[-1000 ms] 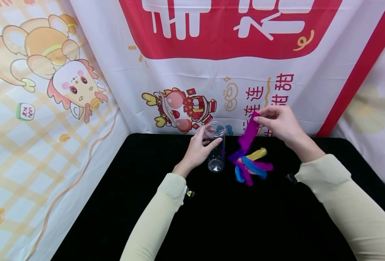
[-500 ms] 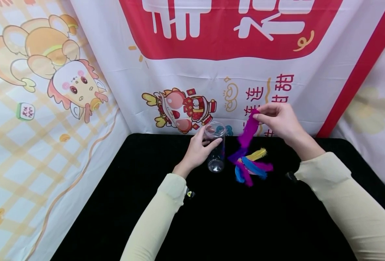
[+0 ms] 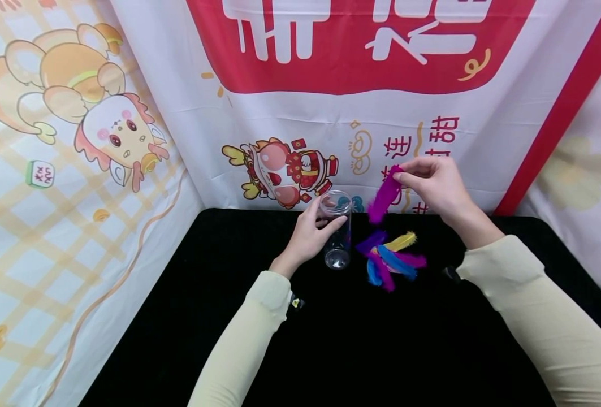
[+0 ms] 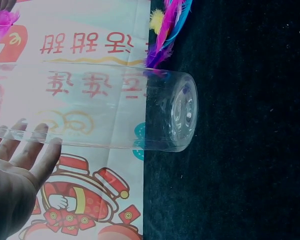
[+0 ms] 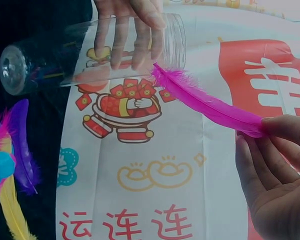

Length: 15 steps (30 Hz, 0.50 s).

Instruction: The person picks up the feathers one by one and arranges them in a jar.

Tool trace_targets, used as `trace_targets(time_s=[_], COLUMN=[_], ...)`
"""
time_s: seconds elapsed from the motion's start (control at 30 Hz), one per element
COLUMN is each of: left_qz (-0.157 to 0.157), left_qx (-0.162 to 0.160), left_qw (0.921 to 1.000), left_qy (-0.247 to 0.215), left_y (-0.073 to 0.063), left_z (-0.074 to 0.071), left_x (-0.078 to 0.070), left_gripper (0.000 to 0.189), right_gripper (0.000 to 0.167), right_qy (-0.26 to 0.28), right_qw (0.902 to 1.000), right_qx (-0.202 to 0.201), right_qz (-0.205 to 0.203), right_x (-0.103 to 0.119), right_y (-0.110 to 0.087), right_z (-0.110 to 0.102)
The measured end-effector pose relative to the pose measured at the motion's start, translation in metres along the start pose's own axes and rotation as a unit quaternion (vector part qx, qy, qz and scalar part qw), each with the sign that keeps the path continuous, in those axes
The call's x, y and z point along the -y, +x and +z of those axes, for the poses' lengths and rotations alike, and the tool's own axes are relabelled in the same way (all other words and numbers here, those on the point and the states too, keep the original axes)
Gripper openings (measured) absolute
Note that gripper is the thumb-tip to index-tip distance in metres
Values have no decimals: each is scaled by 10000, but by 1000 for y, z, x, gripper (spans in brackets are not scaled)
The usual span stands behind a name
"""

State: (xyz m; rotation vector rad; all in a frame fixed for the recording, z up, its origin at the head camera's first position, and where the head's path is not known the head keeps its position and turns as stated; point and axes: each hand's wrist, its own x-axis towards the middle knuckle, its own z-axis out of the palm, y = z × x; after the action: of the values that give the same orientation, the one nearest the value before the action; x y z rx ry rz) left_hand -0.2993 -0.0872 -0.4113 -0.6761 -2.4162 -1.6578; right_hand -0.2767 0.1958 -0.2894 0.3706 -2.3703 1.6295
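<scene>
My left hand [image 3: 307, 234] grips a clear plastic jar [image 3: 338, 249] near its open top, thumb on one side and fingers round the other. The jar stands upright on the black table, and its see-through wall and round base [image 4: 185, 112] fill the left wrist view. Between thumb and fingertips my right hand [image 3: 435, 186] pinches one end of a magenta feather [image 3: 384, 195]. It hangs to the right of the jar's mouth, its fluffy end [image 5: 165, 77] pointing toward the jar. Below it lies a loose pile of purple, blue, yellow and magenta feathers [image 3: 394, 260].
The black table [image 3: 361, 350] reaches back to a white printed cloth [image 3: 280, 113] with red lettering and cartoon figures. A second printed cloth [image 3: 66, 226] runs along the left side. The feather pile lies just right of the jar.
My right hand has risen a little, lifting the magenta feather up and away from the pile, which it overlapped before. My left hand and the jar stay put.
</scene>
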Motion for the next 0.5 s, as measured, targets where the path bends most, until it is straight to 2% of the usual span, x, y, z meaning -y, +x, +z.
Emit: trace_targets(time_s=[0.23, 0.5], left_qz=[-4, -32], left_qx=[-65, -60], left_qw=[10000, 9999], left_qy=[75, 91], left_y=[-1, -1], left_z=[0, 0], left_x=[-2, -2], left_gripper=[70, 68], right_gripper=[25, 21], right_qy=[130, 385], right_qw=[9995, 9985], right_qx=[-163, -263], right_qz=[-233, -285], right_x=[4, 8], right_y=[1, 3], right_z=[1, 3])
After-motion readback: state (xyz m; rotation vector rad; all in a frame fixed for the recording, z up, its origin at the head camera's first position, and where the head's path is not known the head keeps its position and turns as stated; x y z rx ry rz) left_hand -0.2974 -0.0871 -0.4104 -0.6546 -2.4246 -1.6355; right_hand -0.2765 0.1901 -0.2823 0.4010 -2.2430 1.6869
